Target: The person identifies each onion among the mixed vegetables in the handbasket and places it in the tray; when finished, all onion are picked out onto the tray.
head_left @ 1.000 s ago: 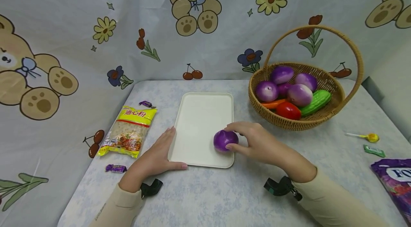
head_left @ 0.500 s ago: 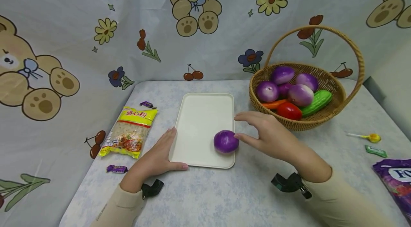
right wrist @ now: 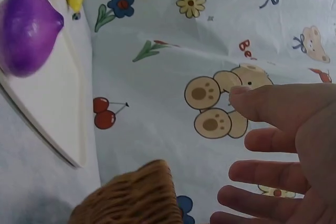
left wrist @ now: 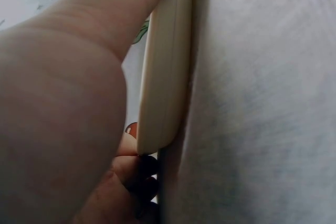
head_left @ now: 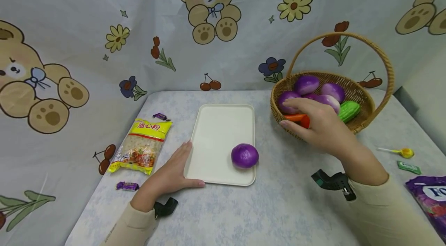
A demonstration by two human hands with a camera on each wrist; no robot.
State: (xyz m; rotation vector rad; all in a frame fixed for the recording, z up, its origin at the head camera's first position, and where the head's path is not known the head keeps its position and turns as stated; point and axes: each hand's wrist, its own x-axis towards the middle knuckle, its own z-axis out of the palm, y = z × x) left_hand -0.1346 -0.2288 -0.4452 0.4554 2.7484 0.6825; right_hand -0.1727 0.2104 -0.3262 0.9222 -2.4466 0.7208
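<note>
A purple onion (head_left: 245,156) lies on the lower right part of a white rectangular tray (head_left: 216,130); the right wrist view shows the onion's pointed tip. My left hand (head_left: 167,174) rests at the tray's near left corner, thumb along the near edge and fingers along the left side. My right hand (head_left: 322,128) hovers over the near side of a wicker basket (head_left: 366,116), its fingers spread and holding nothing. Inside the basket are several purple onions (head_left: 306,84), an orange carrot (head_left: 294,117), a red vegetable partly hidden by the hand, and a green cucumber (head_left: 349,111).
Left of the tray lie a yellow pasta bag (head_left: 141,147) and two purple-wrapped candies, one a nearer candy (head_left: 127,186). At the right are a lollipop (head_left: 404,152), a green packet (head_left: 409,167) and a purple bag (head_left: 430,199). The basket's tall handle (head_left: 388,70) arches upward.
My right hand has let go of the purple onion, leaving it on the tray, and has moved right and away to the basket. My left hand has stayed at the tray.
</note>
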